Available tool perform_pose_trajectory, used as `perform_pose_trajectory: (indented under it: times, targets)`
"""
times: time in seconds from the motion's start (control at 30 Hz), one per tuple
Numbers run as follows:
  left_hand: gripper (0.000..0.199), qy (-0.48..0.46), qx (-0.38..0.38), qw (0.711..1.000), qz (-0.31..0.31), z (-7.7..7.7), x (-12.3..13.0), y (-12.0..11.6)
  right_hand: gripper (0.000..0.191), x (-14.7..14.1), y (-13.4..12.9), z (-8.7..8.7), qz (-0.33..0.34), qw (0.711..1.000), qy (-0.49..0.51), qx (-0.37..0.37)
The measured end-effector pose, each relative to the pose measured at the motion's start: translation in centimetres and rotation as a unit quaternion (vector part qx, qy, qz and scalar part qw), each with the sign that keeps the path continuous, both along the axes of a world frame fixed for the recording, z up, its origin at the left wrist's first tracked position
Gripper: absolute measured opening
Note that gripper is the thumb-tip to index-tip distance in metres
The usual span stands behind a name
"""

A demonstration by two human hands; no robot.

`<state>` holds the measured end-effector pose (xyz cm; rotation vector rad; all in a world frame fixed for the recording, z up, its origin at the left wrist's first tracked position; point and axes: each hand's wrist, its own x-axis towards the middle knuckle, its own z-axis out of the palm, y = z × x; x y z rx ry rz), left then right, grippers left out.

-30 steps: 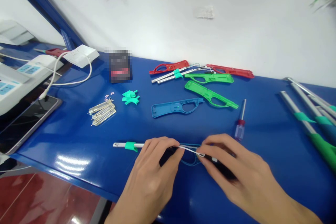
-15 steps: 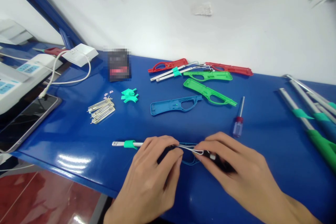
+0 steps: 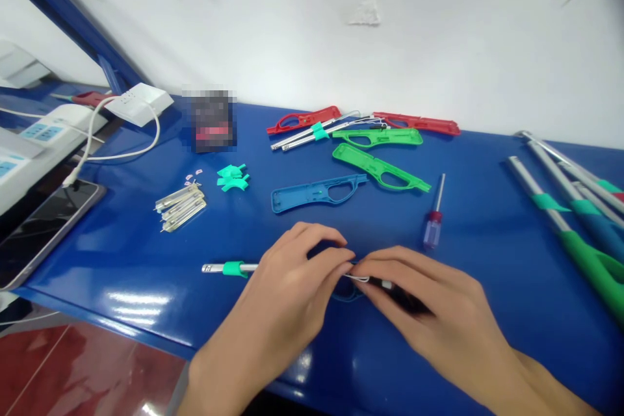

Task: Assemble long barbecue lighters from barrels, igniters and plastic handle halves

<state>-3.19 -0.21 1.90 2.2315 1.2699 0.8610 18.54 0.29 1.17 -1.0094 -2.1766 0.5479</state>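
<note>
My left hand (image 3: pixel 292 289) is closed, its thumb and fingertips pinching the thin white wires (image 3: pixel 359 278). Fingers of my right hand (image 3: pixel 433 292) are wrapped round a small black igniter piece (image 3: pixel 400 296), from which the wires run; their tips meet those of my left hand. Beneath both hands lies a blue lighter shell half (image 3: pixel 347 296), mostly covered. A metal lighter tube (image 3: pixel 211 268) with a teal collar (image 3: pixel 234 268) sticks out to the left of my left hand; its other end is hidden.
Beyond my hands lie a blue shell half (image 3: pixel 307 197), green shell halves (image 3: pixel 351 159), red ones (image 3: pixel 316 118) and a screwdriver (image 3: pixel 433 227). Clear fuel tanks (image 3: pixel 180 208) and teal pieces (image 3: pixel 233 177) are to the left, near a phone (image 3: pixel 53 227). Lighters (image 3: pixel 560 221) lie at right.
My left hand has moved right along the wires, up against my right fingertips, so less wire shows between them. The view has shifted slightly. My right hand still holds the black piece.
</note>
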Motion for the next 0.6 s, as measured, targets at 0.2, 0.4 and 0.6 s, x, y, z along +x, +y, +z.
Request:
perform_pose_trajectory:
  times: [0.2, 0.4, 0.6]
  targets:
    - [0.019, 0.023, -0.074, 0.996, -0.036, 1.1, -1.2, 1.1, 0.02, 0.1, -0.2, -0.1, -0.014, 1.0, 0.002, -0.011]
    - [0.022, 0.027, -0.109, 0.99, -0.084, 1.3, -1.1, 2.2, 0.019, 0.2, -0.3, -0.2, -0.026, 1.0, 0.005, -0.017]
    - [0.021, 0.051, -0.108, 0.988, -0.1, 1.7, -1.0, 2.6, 0.019, 0.3, -0.2, -0.3, -0.022, 1.0, -0.003, -0.009]
